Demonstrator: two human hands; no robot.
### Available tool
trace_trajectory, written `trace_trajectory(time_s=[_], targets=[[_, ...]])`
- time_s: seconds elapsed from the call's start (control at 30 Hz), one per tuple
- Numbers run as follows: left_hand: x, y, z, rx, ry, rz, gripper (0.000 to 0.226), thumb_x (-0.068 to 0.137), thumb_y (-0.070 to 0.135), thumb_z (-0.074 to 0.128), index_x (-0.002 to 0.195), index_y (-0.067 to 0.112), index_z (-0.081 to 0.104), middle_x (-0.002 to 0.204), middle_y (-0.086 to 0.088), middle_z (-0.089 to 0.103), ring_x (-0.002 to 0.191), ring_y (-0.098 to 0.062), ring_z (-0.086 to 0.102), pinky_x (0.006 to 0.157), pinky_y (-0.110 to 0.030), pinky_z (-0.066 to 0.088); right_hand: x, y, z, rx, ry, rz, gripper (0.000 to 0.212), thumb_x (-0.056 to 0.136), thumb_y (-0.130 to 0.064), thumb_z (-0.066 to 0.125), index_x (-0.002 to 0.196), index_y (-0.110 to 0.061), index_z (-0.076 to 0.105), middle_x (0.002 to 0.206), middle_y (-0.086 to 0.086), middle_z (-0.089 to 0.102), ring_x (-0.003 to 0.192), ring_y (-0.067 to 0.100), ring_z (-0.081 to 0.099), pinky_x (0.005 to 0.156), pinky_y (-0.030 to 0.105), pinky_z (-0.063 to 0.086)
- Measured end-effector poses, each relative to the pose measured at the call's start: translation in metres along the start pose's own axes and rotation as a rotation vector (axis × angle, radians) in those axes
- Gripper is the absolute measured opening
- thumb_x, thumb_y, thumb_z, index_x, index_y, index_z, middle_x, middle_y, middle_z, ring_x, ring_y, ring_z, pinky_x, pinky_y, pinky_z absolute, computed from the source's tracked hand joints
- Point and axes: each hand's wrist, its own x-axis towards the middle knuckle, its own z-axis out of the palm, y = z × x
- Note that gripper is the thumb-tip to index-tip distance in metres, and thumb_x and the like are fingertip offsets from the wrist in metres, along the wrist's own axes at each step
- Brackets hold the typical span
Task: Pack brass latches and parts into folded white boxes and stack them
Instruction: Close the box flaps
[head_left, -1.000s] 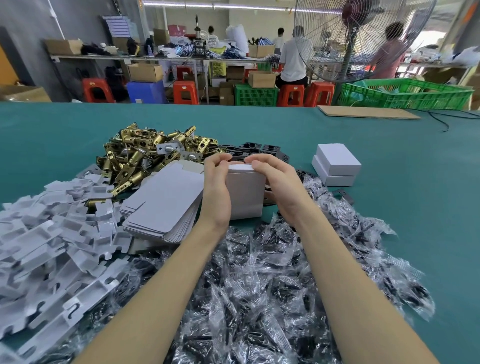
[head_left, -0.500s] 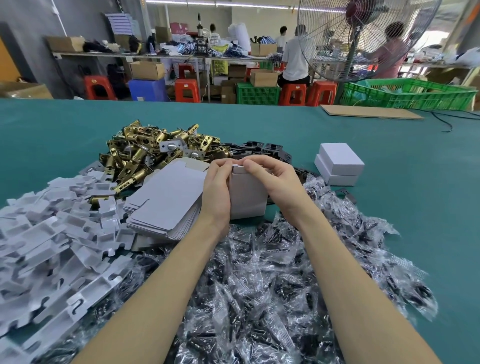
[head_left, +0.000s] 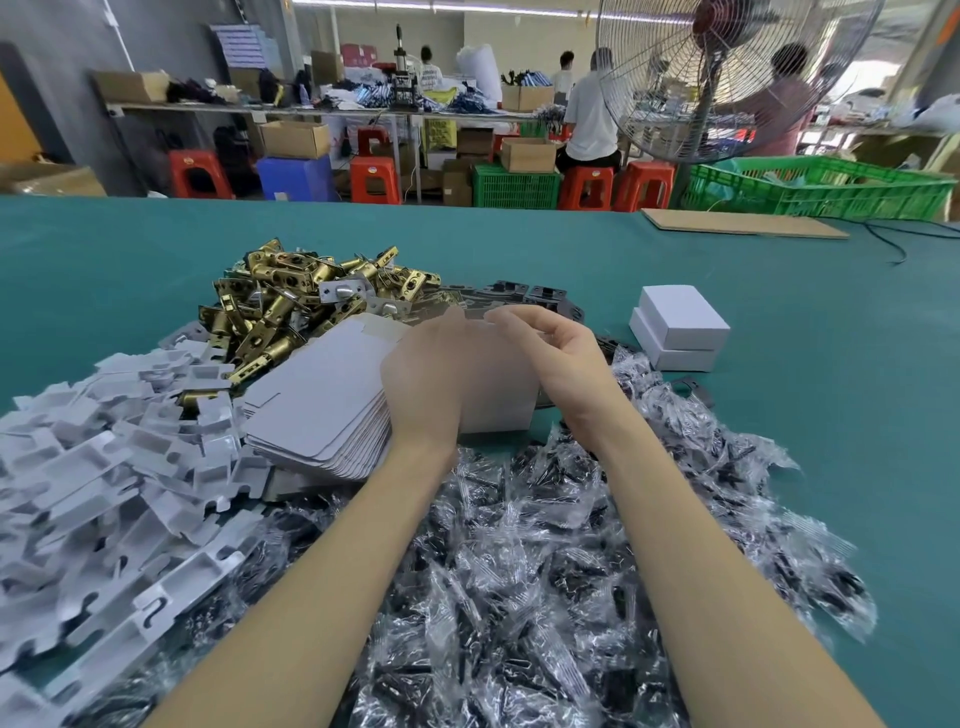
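White box (head_left: 498, 410) stands upright on the teal surface (head_left: 779, 467), centre of view, mostly hidden behind both hands; only its lower right face and bottom edge show. Left hand (head_left: 431, 379) is motion-blurred, laid against the box's left side, fingers pointing up; can't tell whether it grips or only presses. Right hand (head_left: 550, 353) is at the box's top right edge, fingers loosely curled with the thumb and forefinger tips near the top flap; whether they pinch it, can't tell. Stack of flat box blanks (head_left: 322, 400) lies just left of the box, touching the left wrist, its near edge fanned. Brass latches (head_left: 291, 306) are heaped behind the blanks, and dark flat plates (head_left: 530, 293) run along behind the hands. White plastic inserts (head_left: 104, 467) are piled along the left side out to the frame edge. Clear bags of dark parts (head_left: 519, 571) cover the near surface under both forearms, right up to the box's bottom edge. Two finished boxes (head_left: 678, 327) are stacked to the right, the upper one offset, apart from the bag pile. Open room: bare teal to the right of and behind that stack, and a wide band beyond the latches to the far edge. A cardboard sheet (head_left: 743, 223) lies at the far right edge.
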Motion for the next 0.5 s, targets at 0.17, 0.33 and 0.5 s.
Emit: trace_trajectory(time_s=[0.17,0.33,0.5], targets=[[-0.0042,-0.0029,0.003,0.088,-0.021,0.101,0.018,0.1,0.021,0.063,0.083,0.016,0.062,0.079,0.006,0.062,0.072,0.001,0.055,0.069,-0.016,0.043,-0.0007,-0.0005,0.0047,-0.044,-0.016,-0.029,0.008,0.094,-0.031,0.073,0.094,-0.027,0.079,0.099,-0.008,0.076,0.09,-0.001,0.059,0.07,0.007,0.047],[-0.004,-0.0024,0.0039,-0.006,-0.041,0.069,0.018,0.099,0.005,0.056,0.096,0.015,0.042,0.089,0.001,0.052,0.075,0.003,0.054,0.075,-0.015,0.046,-0.0015,-0.0025,0.0058,-0.069,-0.035,-0.014,0.01,0.095,-0.027,0.07,0.09,-0.029,0.078,0.094,-0.014,0.074,0.081,-0.006,0.056,0.066,0.009,0.046],[-0.0052,-0.0051,0.0058,0.073,-0.111,0.0,0.015,0.101,0.012,0.051,0.102,0.025,0.043,0.096,0.004,0.053,0.07,0.012,0.052,0.059,-0.008,0.043,-0.0005,-0.0007,0.0023,-0.102,-0.069,0.046,0.034,0.104,-0.024,0.043,0.09,-0.039,0.07,0.108,-0.015,0.068,0.093,0.005,0.056,0.076,0.026,0.044]])
